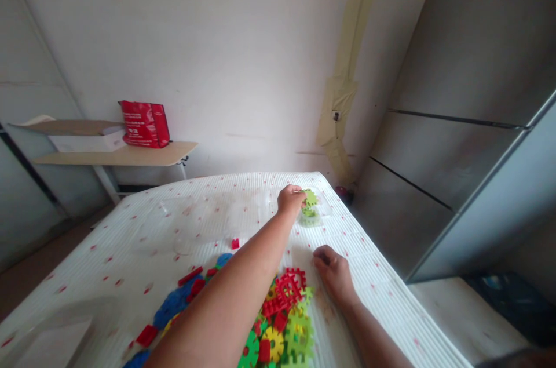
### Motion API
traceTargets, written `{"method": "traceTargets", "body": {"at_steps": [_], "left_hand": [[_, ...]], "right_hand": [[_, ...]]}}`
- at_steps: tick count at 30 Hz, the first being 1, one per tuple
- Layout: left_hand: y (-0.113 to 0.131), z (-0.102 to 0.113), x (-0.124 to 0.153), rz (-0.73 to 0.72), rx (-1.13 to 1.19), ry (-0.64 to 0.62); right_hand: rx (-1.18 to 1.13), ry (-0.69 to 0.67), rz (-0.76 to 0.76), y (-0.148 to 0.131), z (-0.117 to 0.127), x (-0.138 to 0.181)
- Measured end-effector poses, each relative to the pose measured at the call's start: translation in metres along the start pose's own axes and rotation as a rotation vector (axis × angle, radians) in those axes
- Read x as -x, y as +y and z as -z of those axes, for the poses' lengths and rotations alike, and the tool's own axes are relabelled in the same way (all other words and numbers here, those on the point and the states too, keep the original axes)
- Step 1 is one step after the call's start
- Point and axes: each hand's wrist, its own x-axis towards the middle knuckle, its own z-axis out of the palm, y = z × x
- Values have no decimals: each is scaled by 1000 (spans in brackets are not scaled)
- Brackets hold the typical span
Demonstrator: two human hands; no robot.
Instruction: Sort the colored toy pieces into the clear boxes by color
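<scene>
My left hand (290, 200) is stretched to the far right of the table, its fingers closed on a light-green toothed plastic building piece (310, 197). That piece is over a small clear plastic container (320, 218), where more light-green plastic shows. My right hand (333, 272) rests on the tablecloth nearer to me, fingers curled in, with no object visible in it. Between my forearms lies a pile of building pieces: red lattice pieces (285, 291), light-green pieces (299, 334) and a yellow gear-shaped piece (273, 343). My left forearm hides part of the pile.
More clear plastic containers (202, 217) stand left of my left hand. A lone red piece (235, 244) lies before them. Blue pieces (174, 303) spread left of my forearm. Beyond are a side table (143, 156) with a red bag (145, 124), and a grey refrigerator (434, 165) at right.
</scene>
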Motion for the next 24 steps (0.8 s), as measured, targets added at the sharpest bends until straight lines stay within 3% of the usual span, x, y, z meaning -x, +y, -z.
{"method": "traceTargets", "body": {"at_steps": [6, 9, 14, 17, 21, 24], "left_hand": [[-7, -1, -1, -27, -54, 48], [-9, 12, 18, -37, -89, 48], [-17, 60, 109, -73, -228, -36], [-38, 91, 170, -150, -613, -85], [-84, 123, 227, -135, -747, 119], [-120, 137, 253, -251, -793, 373]], "right_hand": [[-10, -12, 2, 0, 0, 1], [-8, -13, 14, 0, 0, 1], [-60, -126, 5, -7, 10, 2], [-111, -328, -28, -15, 22, 5], [-154, -567, -38, -22, 33, 13], [-71, -567, 15, -24, 32, 20]]}}
